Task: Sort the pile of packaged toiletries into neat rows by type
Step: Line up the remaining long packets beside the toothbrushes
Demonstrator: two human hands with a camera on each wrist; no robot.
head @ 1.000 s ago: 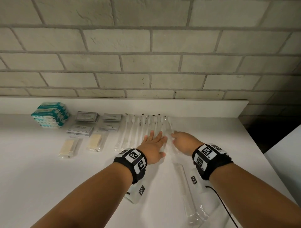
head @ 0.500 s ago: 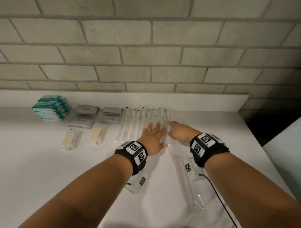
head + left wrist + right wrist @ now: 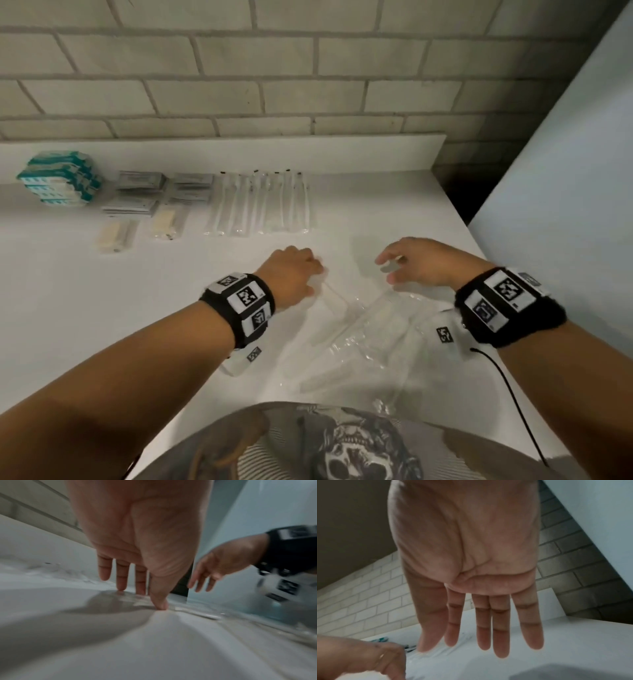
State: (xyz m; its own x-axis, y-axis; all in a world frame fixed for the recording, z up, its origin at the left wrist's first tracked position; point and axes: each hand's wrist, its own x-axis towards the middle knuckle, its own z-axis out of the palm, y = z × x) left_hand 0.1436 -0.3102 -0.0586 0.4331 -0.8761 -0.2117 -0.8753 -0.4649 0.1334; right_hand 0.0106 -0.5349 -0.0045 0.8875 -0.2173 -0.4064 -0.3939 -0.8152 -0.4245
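At the back of the white table [image 3: 102, 325] lies a row of clear-wrapped toothbrushes [image 3: 257, 205]. Near the front edge is a loose pile of clear packages [image 3: 370, 335]. One long clear-wrapped item [image 3: 330, 303] sticks out of it toward the left. My left hand [image 3: 301, 270] is at that item's far end; in the left wrist view its straight fingers [image 3: 140, 585] and thumb tip touch the surface there. Just above the pile's right side hovers my right hand [image 3: 390, 270], holding nothing, its fingers [image 3: 500, 635] straight and spread.
A stack of teal-and-white boxes [image 3: 58, 183] stands at the back left, with grey sachets [image 3: 140, 181] and two cream bars in clear wrap [image 3: 166, 222] beside it. A brick wall runs behind; a white panel [image 3: 565, 205] stands past the table's right edge. A black cable [image 3: 507, 383] trails from my right wrist.
Both hands have drawn back from the toothbrush row to the clear pile near the front edge. The head view has tilted down, and the person's shirt now shows.
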